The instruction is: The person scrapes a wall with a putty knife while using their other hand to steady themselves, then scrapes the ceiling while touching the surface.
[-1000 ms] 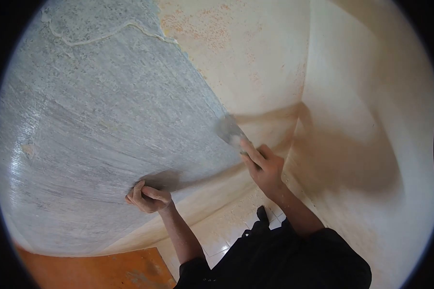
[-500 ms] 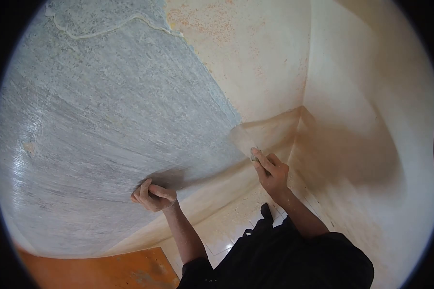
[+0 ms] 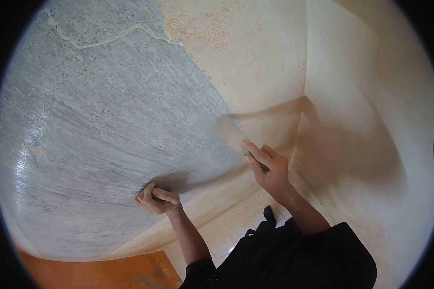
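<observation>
My right hand (image 3: 271, 169) is closed round the handle of a putty knife. Its wide, thin blade (image 3: 230, 133) lies against the wall, at the border between the grey patch (image 3: 111, 106) and the cream paint. My left hand (image 3: 155, 198) rests against the lower part of the grey patch with its fingers curled in. Whatever those fingers may hold is hidden by the hand and its shadow.
Cream wall (image 3: 265, 58) with orange specks runs to a corner at the right, where a second wall (image 3: 361, 120) begins. An orange surface (image 3: 106, 272) stands at lower left. White floor tiles (image 3: 222, 250) with crumbs show below, beside a dark shoe (image 3: 270, 215).
My right hand has moved slightly up and left, and the knife's blade now reaches further over the grey patch. The left hand has shifted a little right and down.
</observation>
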The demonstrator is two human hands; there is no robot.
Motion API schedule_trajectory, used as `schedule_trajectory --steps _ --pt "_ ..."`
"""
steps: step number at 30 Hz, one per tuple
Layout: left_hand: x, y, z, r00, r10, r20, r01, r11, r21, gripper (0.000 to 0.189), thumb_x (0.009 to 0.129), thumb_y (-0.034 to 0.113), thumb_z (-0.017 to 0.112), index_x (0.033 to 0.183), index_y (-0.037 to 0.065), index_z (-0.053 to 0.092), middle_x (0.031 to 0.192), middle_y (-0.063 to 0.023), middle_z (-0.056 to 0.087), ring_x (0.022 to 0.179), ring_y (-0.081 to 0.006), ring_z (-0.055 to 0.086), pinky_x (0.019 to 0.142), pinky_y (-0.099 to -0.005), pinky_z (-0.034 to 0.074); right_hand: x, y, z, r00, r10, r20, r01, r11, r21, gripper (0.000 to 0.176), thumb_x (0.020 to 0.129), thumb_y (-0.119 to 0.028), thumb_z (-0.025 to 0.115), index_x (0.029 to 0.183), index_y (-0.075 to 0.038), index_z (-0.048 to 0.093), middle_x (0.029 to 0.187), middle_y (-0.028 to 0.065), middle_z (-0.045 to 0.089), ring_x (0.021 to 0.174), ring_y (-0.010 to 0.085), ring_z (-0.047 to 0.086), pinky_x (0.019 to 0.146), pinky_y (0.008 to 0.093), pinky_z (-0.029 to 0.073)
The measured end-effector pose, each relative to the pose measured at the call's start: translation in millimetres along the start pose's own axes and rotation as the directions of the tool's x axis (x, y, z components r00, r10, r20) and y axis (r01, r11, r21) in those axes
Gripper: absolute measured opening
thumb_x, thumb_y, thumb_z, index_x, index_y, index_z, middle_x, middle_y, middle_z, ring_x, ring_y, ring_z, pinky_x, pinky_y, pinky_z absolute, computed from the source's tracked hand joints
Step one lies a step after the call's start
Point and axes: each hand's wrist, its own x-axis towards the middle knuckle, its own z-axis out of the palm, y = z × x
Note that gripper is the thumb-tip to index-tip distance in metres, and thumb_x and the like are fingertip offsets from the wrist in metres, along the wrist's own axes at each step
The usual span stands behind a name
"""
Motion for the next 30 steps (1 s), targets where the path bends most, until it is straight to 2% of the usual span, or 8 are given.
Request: schedule_trajectory --steps 8,10,15,18,21,24,25,30 --pt "1.5 5.9 0.8 0.998 -0.063 -0.001 0.063 0.998 -0.031 0.015 0.095 0.013 0.047 0.091 0.006 0.06 0.073 -0.0005 0.051 0.068 -0.0164 0.041 0.072 -0.0336 0.031 11.4 -30.4 -13.2 0.997 0.055 0.062 -0.049 0.993 -0.103 0.043 0.086 -0.006 0.074 0.128 -0.012 0.067 0.062 0.0051 0.049 0.05 0.0129 0.044 0.046 0.0274 0.037" --pt "-2.2 1.5 -4.0 0.999 -0.041 0.016 0.041 0.999 -0.023 0.016 0.096 0.013 0.046 0.091 0.004 0.06 0.073 -0.0025 0.052 0.067 -0.0175 0.042 0.071 -0.0344 0.032 7.6 -32.0 -18.7 0.997 0.053 0.049 -0.039 0.969 -0.245 0.044 0.087 -0.018 0.075 0.129 -0.02 0.067 0.062 0.0019 0.05 0.045 0.0127 0.045 0.042 0.0305 0.037" --pt "-3.1 2.7 -3.0 0.999 -0.044 0.028 0.044 0.999 -0.01 0.016 0.096 0.011 0.047 0.093 0.003 0.06 0.071 -0.004 0.051 0.069 -0.0185 0.043 0.071 -0.0348 0.033 -1.9 -27.0 -8.7 0.998 0.069 0.002 -0.067 0.971 -0.231 0.043 0.087 -0.019 0.075 0.129 -0.02 0.067 0.062 0.0015 0.049 0.044 0.0138 0.044 0.042 0.031 0.038" --pt "-6.5 5.9 -11.0 0.994 -0.076 0.077 0.078 0.997 -0.025 0.018 0.096 0.011 0.045 0.095 0.002 0.061 0.079 -0.0042 0.052 0.073 -0.0183 0.044 0.073 -0.0357 0.034 -8.8 -26.2 -16.2 0.994 0.108 0.028 -0.097 0.961 -0.26 0.044 0.087 -0.019 0.075 0.13 -0.021 0.067 0.062 0.0013 0.049 0.044 0.0141 0.045 0.042 0.0314 0.038" --pt "-10.2 20.1 -12.5 0.968 -0.25 -0.02 0.248 0.966 -0.073 0.021 0.098 0.014 0.045 0.1 0.0 0.061 0.097 -0.0105 0.052 0.077 -0.0192 0.046 0.075 -0.0402 0.039 -10.6 -21.5 -10.6 0.998 0.07 0.01 -0.064 0.956 -0.286 0.044 0.087 -0.019 0.075 0.13 -0.021 0.067 0.062 0.0012 0.048 0.044 0.0141 0.045 0.042 0.0316 0.038" --pt "-23.5 34.1 -32.7 0.888 -0.45 0.095 0.42 0.878 0.229 0.053 0.103 0.041 0.044 0.139 0.002 0.049 0.147 -0.0222 0.025 0.129 -0.0332 0.041 0.085 -0.0383 0.053 -3.5 -25.2 -6.8 0.997 0.069 -0.019 -0.071 0.963 -0.262 0.044 0.086 -0.019 0.075 0.129 -0.022 0.067 0.062 0.0013 0.048 0.044 0.0141 0.045 0.042 0.0318 0.038" --pt "-29.9 35.9 -40.1 0.804 -0.564 0.191 0.517 0.82 0.244 0.071 0.101 0.054 0.043 0.156 0.011 0.027 0.156 -0.0259 0.006 0.145 -0.0425 0.019 0.099 -0.0497 0.049 -5.7 -27.9 -7.8 0.996 0.089 -0.024 -0.093 0.967 -0.238 0.044 0.086 -0.018 0.075 0.129 -0.022 0.067 0.061 0.0014 0.048 0.045 0.0141 0.045 0.042 0.0318 0.038" --pt "-30.2 38.3 -43.7 0.614 -0.751 0.243 0.671 0.659 0.341 0.086 0.097 0.064 0.041 0.159 0.016 0.006 0.16 -0.0264 -0.01 0.149 -0.0467 0.003 0.11 -0.0614 0.033 1.6 -21.3 -7.6 0.998 0.056 -0.016 -0.058 0.97 -0.235 0.044 0.086 -0.017 0.075 0.129 -0.021 0.067 0.061 0.0017 0.048 0.046 0.0141 0.046 0.043 0.0315 0.038"
